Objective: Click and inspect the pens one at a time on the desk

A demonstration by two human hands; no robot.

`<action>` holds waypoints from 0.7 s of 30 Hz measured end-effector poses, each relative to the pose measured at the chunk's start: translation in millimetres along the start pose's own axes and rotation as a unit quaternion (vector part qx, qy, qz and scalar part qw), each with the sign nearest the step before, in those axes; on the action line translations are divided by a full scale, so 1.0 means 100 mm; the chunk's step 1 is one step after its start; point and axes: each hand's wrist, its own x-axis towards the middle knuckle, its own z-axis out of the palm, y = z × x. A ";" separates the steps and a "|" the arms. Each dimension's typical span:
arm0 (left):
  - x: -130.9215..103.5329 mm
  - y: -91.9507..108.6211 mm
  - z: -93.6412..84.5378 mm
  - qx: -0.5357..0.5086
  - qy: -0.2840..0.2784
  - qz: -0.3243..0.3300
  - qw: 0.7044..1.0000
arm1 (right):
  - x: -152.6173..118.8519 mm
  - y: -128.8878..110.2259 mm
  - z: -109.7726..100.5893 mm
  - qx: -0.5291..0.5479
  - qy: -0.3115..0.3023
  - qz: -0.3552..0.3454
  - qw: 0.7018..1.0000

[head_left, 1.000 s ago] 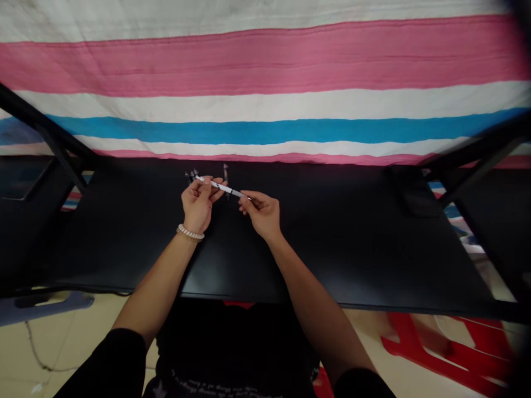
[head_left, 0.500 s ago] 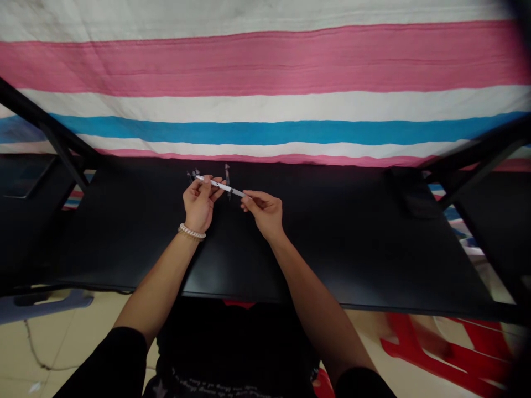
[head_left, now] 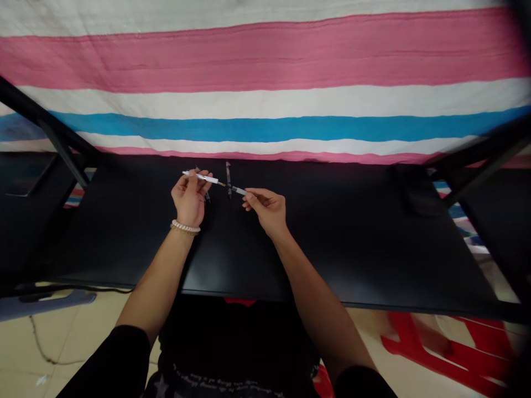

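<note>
The widest way for a passing hand lies over the black tabletop (head_left: 352, 243), from the right hand (head_left: 267, 211) across to the black right frame (head_left: 483, 166); another lies between the left hand (head_left: 189, 200) and the black left frame (head_left: 62, 145); a lane runs from the near edge between the left forearm (head_left: 155, 276) and the right forearm (head_left: 315, 287); ahead, the white pen barrel (head_left: 207, 178) and the grey pen section (head_left: 239, 191) bar it, a narrow gap between their facing ends; a lying pen (head_left: 228, 172) blocks the tabletop behind that gap; other pens (head_left: 208, 198), partly hidden, crowd the left hand; striped cloth (head_left: 265, 130) walls off the far side.
</note>
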 end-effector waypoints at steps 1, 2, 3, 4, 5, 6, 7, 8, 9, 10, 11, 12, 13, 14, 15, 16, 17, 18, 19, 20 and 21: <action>0.01 0.01 0.00 0.001 0.002 0.002 1.000 | 0.00 0.00 0.00 0.002 -0.002 0.001 1.000; 0.01 0.01 0.00 0.004 -0.001 0.001 1.000 | 0.00 0.00 0.01 0.004 -0.005 0.003 1.000; -0.01 0.00 0.01 0.007 -0.008 -0.002 1.000 | -0.01 0.00 0.01 0.005 -0.008 0.005 1.000; -0.03 0.00 0.02 0.013 -0.018 -0.009 1.000 | -0.01 0.00 0.02 0.005 -0.010 0.008 1.000; -0.06 -0.02 0.04 0.018 -0.031 -0.017 0.999 | -0.01 0.00 0.03 0.003 -0.012 0.012 1.000; -0.10 -0.03 0.06 0.023 -0.043 -0.026 0.998 | -0.02 0.00 0.04 0.000 -0.012 0.015 1.000; -0.13 -0.05 0.08 0.026 -0.055 -0.036 0.998 | -0.03 0.00 0.05 -0.002 -0.010 0.016 1.000; -0.15 -0.06 0.09 0.028 -0.064 -0.045 0.997 | -0.03 0.00 0.06 -0.004 -0.005 0.016 1.000; -0.17 -0.07 0.10 0.028 -0.070 -0.053 0.996 | -0.04 -0.01 0.06 -0.007 0.003 0.014 1.000; -0.19 -0.07 0.11 0.025 -0.076 -0.058 0.995 | -0.04 -0.01 0.06 -0.012 0.010 0.013 1.000; -0.19 -0.08 0.11 0.023 -0.080 -0.061 0.995 | -0.05 -0.01 0.05 -0.021 0.015 0.015 1.000; -0.19 -0.08 0.11 0.022 -0.085 -0.063 0.994 | -0.06 -0.02 0.05 -0.034 0.016 0.021 0.999; -0.19 -0.08 0.10 0.021 -0.088 -0.063 0.994 | -0.06 -0.02 0.05 -0.048 0.010 0.030 0.998; -0.18 -0.07 0.10 0.020 -0.089 -0.062 0.994 | -0.07 -0.02 0.05 -0.060 0.004 0.038 0.997; -0.17 -0.07 0.09 0.020 -0.086 -0.059 0.994 | -0.07 -0.01 0.04 -0.070 0.000 0.039 0.997; -0.16 -0.06 0.08 0.020 -0.081 -0.057 0.995 | -0.07 -0.01 0.04 -0.076 -0.001 0.031 0.997; -0.15 -0.06 0.07 0.021 -0.073 -0.054 0.996 | -0.07 -0.01 0.04 -0.079 0.001 0.014 0.997; -0.14 -0.06 0.07 0.022 -0.064 -0.051 0.996 | -0.07 -0.01 0.03 -0.082 0.001 -0.006 0.997; -0.13 -0.06 0.06 0.023 -0.057 -0.050 0.997 | -0.07 0.00 0.03 -0.084 0.000 -0.020 0.996; -0.12 -0.06 0.05 0.025 -0.051 -0.050 0.997 | -0.07 0.00 0.03 -0.090 -0.009 -0.021 0.996; -0.12 -0.06 0.05 0.027 -0.049 -0.052 0.997 | -0.07 0.00 0.02 -0.098 -0.025 -0.011 0.995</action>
